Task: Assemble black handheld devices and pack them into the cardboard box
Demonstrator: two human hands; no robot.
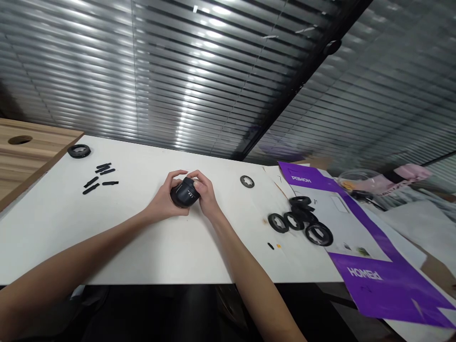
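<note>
A black, rounded plastic object [185,194] with small pale marks on its front is held above the middle of the white table. My left hand [164,199] wraps round its left side, thumb low and fingers over the top. From the right, my right hand [207,194] grips its upper edge, with the thumb pressed near the top. The object's underside and far side are hidden. Several narrow black strips [110,183] lie to the left of my hands. A flat black ring [247,181] with a notched inner edge lies to the right.
A thicker black ring [79,151] sits at the table's far left, beside a wooden board [39,142]. On the right, several black rings [319,234] are heaped partly on a purple and white cardboard sheet [366,273]. Plastic bags [416,213] lie beyond it. Metallic slatted blinds [178,80] stand behind.
</note>
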